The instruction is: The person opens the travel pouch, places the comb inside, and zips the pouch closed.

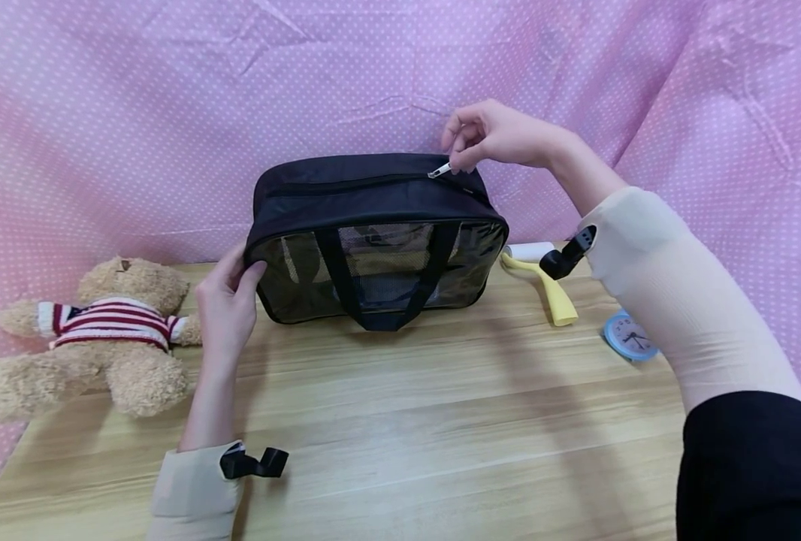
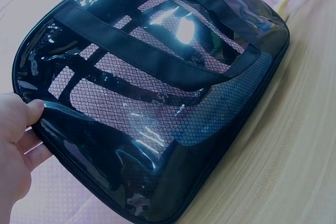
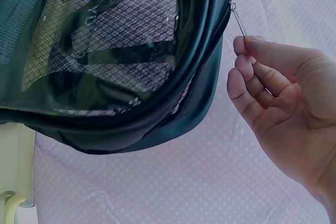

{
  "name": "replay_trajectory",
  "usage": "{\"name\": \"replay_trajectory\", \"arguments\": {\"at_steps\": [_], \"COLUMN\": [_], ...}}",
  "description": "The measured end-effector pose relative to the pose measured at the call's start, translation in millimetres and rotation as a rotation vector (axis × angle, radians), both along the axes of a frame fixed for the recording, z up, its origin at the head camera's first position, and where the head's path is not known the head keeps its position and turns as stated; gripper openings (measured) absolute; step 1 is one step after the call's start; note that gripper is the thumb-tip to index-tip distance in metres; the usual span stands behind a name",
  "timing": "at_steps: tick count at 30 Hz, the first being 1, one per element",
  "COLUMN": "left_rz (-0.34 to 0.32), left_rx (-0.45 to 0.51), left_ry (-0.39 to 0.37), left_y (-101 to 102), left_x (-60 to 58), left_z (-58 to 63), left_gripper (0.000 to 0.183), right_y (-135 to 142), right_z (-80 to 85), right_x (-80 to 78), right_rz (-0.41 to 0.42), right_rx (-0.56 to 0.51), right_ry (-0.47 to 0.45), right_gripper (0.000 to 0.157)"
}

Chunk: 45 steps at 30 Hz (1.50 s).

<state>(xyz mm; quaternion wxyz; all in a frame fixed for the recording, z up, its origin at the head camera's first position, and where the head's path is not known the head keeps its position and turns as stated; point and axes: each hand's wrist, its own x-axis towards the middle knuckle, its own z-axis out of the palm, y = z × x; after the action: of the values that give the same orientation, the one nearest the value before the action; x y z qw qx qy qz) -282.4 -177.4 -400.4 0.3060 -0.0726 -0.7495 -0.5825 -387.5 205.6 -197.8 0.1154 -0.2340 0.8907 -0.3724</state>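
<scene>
A black bag (image 1: 380, 199) with clear front and mesh panels stands upright on the table, its strap handle (image 1: 395, 319) hanging down in front. My left hand (image 1: 228, 304) grips the bag's left edge, thumb on the clear front and fingers behind; the left wrist view shows the same hold. Between thumb and index finger, my right hand (image 1: 491, 135) pinches the metal zipper pull (image 1: 439, 170) near the right end of the top. In the right wrist view the zipper pull (image 3: 239, 20) is stretched toward the fingertips, and a stretch of the zipper seam (image 3: 184, 98) gapes.
Left of the bag lies a teddy bear (image 1: 119, 330) in a striped sweater. To the right are a yellow tool-like object (image 1: 554, 297), a white roll (image 1: 529, 251) and a blue clock (image 1: 630, 336). A pink dotted cloth (image 1: 346, 75) hangs behind the wooden table (image 1: 400, 436).
</scene>
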Motion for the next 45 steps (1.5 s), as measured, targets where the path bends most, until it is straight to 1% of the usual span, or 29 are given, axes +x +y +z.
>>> {"name": "replay_trajectory", "arguments": {"at_steps": [13,22,26,32,38,40,45], "left_rz": [0.005,0.019,0.018,0.014,0.008,0.005,0.004], "left_rx": [-0.009,-0.016,-0.019,-0.019,-0.006,-0.004,-0.004], "left_ry": [0.006,-0.009,-0.007,0.006,-0.015,-0.020,-0.018], "left_y": [-1,-3,-4,-2,0,1,1], "left_x": [1.1,2.6,3.2,2.0,2.3,2.6,2.7], "left_z": [1.4,1.7,1.7,1.1,2.1,2.4,2.4], "left_gripper": [0.030,0.030,0.030,0.030,0.030,0.030,0.030], "right_y": [25,43,53,70,89,94,101], "right_z": [-6.3,-18.9,-25.7,-38.6,-56.7,-63.2,-79.9], "right_x": [2.6,2.8,2.5,4.5,10.4,11.2,11.0], "right_rz": [-0.048,-0.058,-0.073,-0.104,-0.143,-0.155,-0.168], "right_rx": [-0.011,-0.052,-0.083,-0.181,-0.268,-0.317,-0.486], "right_ry": [-0.031,-0.039,-0.047,-0.064,-0.091,-0.113,-0.183], "right_gripper": [0.021,0.024,0.018,0.014,0.014,0.015,0.017]}}
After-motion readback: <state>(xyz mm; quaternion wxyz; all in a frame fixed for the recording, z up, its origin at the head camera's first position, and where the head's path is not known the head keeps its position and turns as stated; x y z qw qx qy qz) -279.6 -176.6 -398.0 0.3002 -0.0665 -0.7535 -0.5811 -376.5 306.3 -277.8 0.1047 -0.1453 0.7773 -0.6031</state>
